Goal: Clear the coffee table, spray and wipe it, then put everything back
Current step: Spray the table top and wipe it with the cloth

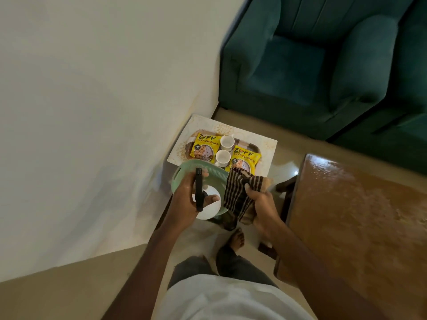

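My left hand [188, 197] grips a white spray bottle [209, 210] by its black trigger head, held over a pale green basket [184, 168]. A brown striped cloth [238, 195] hangs from my right hand [260, 203], which clutches it beside the basket. Beyond them a tray [255, 147] on a white patterned mat [265, 144] on the floor holds two yellow snack packets [204, 146] and two white cups [227, 142]. The brown wooden coffee table [358, 215] stands to the right, its glossy top bare.
A white wall fills the left side. Teal sofas [312, 61] stand at the back and right. My bare foot [236, 239] is on the tiled floor between the wall and the table. A dark object lies under the basket's near edge.
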### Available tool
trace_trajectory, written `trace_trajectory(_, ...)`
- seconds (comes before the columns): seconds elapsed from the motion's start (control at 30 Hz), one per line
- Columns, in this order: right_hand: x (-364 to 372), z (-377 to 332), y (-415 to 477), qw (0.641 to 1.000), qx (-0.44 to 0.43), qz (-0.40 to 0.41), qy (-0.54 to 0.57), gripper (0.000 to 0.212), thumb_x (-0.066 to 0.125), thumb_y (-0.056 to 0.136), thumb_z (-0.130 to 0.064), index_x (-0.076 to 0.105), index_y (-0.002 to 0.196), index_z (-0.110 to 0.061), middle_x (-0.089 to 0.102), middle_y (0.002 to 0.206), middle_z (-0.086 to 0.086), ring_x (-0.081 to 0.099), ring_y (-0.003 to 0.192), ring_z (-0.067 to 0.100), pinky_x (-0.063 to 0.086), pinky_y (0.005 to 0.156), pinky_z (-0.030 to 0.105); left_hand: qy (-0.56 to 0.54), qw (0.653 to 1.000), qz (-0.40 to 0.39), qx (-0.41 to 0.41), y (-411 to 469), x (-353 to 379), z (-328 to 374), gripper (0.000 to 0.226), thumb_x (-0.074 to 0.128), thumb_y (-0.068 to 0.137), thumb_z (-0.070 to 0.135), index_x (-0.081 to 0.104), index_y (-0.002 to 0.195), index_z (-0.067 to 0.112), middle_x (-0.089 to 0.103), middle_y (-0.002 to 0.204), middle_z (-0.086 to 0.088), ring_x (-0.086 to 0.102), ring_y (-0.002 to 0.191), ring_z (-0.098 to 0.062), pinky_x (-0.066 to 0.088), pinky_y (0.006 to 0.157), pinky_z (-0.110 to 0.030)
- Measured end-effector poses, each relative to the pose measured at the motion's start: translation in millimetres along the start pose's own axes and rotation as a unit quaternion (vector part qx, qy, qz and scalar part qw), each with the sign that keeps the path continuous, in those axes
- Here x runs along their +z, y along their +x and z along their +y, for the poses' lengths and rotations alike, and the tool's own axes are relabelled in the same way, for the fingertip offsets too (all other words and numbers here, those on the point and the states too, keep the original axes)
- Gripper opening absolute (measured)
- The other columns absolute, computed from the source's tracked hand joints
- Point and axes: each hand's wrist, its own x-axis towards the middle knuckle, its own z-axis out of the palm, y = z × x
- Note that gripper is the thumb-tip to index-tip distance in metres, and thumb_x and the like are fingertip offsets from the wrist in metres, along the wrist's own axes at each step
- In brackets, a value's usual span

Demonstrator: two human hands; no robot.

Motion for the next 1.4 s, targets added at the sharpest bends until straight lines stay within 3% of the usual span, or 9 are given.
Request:
trace_trajectory(0.13, -16, 11, -22, 0.963, -0.171, 0.029, -0.207, 0.020, 0.057, 0.098, -0.011, 0.063, 0.100, -0.029, 0.069, 0.092, 0.000, 0.066, 0.093, 0.028, 0.056, 0.080, 0.052, 0.021, 0.999, 0.023, 0.019, -31, 8, 13, 0.042, 0.065, 0.084, 0.057, 0.048, 0.121, 0.049, 0.057, 0.122, 0.024, 0.054, 0.115, 0.010, 0.041, 0.090, -0.004)
trace_trajectory(0.23, -33, 19, -34, 0.888, -0.300, 0.021, -0.347, 0.037, 0.051, 0.094, 0.000, 0.066, 0.096, -0.034, 0.067, 0.091, -0.015, 0.062, 0.095, 0.018, 0.047, 0.072, 0.012, 0.031, 0.999, 0.027, 0.028, -50, 16, 16, 0.039, 0.063, 0.093, 0.044, 0.048, 0.127, 0.037, 0.059, 0.122, 0.013, 0.054, 0.114, 0.009, 0.039, 0.089, -0.001)
trace_trajectory(0.3, -45, 21, -44, 0.837, -0.359, 0.008, -0.412, 0.045, 0.048, 0.091, 0.001, 0.068, 0.120, -0.028, 0.068, 0.106, -0.009, 0.057, 0.100, 0.009, 0.041, 0.072, 0.007, 0.020, 0.998, 0.039, 0.039, -63, 23, 16, 0.034, 0.062, 0.097, 0.031, 0.051, 0.129, 0.027, 0.061, 0.122, 0.005, 0.064, 0.109, -0.009, 0.049, 0.093, -0.016)
trace_trajectory(0.4, -68, 22, -65, 0.781, -0.416, 0.000, -0.466, 0.058, 0.045, 0.082, -0.004, 0.062, 0.133, -0.025, 0.066, 0.127, -0.001, 0.057, 0.113, 0.013, 0.045, 0.086, 0.026, 0.038, 0.996, 0.035, 0.069, -82, 36, 23, 0.030, 0.062, 0.097, 0.014, 0.055, 0.125, 0.009, 0.063, 0.117, -0.008, 0.068, 0.096, -0.033, 0.055, 0.091, -0.048)
trace_trajectory(0.53, -101, 29, -93, 0.719, -0.470, 0.025, -0.511, 0.061, 0.053, 0.081, 0.007, 0.061, 0.132, -0.025, 0.063, 0.131, -0.002, 0.059, 0.116, 0.020, 0.051, 0.086, 0.035, 0.044, 0.995, 0.013, 0.094, -112, 53, 31, 0.030, 0.062, 0.094, 0.004, 0.055, 0.123, 0.002, 0.063, 0.113, -0.015, 0.066, 0.088, -0.039, 0.055, 0.083, -0.058)
trace_trajectory(0.83, -209, 61, -154, 0.684, -0.486, 0.104, -0.535, 0.059, 0.055, 0.080, 0.007, 0.062, 0.131, -0.021, 0.063, 0.130, 0.001, 0.063, 0.112, 0.024, 0.055, 0.077, 0.034, 0.055, 0.985, -0.116, 0.112, -172, 118, 55, 0.013, 0.065, 0.093, 0.009, 0.063, 0.105, 0.014, 0.064, 0.088, 0.003, 0.066, 0.074, -0.020, 0.059, 0.069, -0.054)
trace_trajectory(1.0, -287, 81, -191, 0.674, -0.469, 0.160, -0.548, 0.068, 0.055, 0.071, 0.017, 0.065, 0.129, -0.016, 0.065, 0.129, 0.004, 0.065, 0.106, 0.029, 0.054, 0.068, 0.035, 0.079, 0.974, -0.178, 0.115, -202, 175, 74, 0.012, 0.062, 0.094, 0.009, 0.064, 0.105, 0.014, 0.066, 0.088, -0.002, 0.064, 0.066, -0.015, 0.058, 0.067, -0.052)
trace_trajectory(1.17, -384, 100, -230, 0.684, -0.455, 0.197, -0.536, 0.069, 0.059, 0.071, 0.019, 0.065, 0.130, -0.016, 0.064, 0.130, 0.005, 0.064, 0.109, 0.029, 0.057, 0.070, 0.039, 0.070, 0.964, -0.229, 0.113, -238, 253, 97, 0.012, 0.058, 0.096, 0.010, 0.064, 0.104, 0.016, 0.063, 0.079, -0.008, 0.061, 0.057, -0.022, 0.057, 0.059, -0.052)
trace_trajectory(1.4, -529, 128, -279, 0.700, -0.434, 0.223, -0.521, 0.073, 0.055, 0.068, 0.019, 0.062, 0.133, -0.013, 0.062, 0.131, 0.008, 0.060, 0.115, 0.033, 0.056, 0.077, 0.044, 0.085, 0.951, -0.271, 0.119, -299, 373, 133, 0.012, 0.058, 0.097, 0.008, 0.064, 0.098, 0.019, 0.066, 0.091, -0.018, 0.063, 0.060, -0.031, 0.058, 0.054, -0.042)
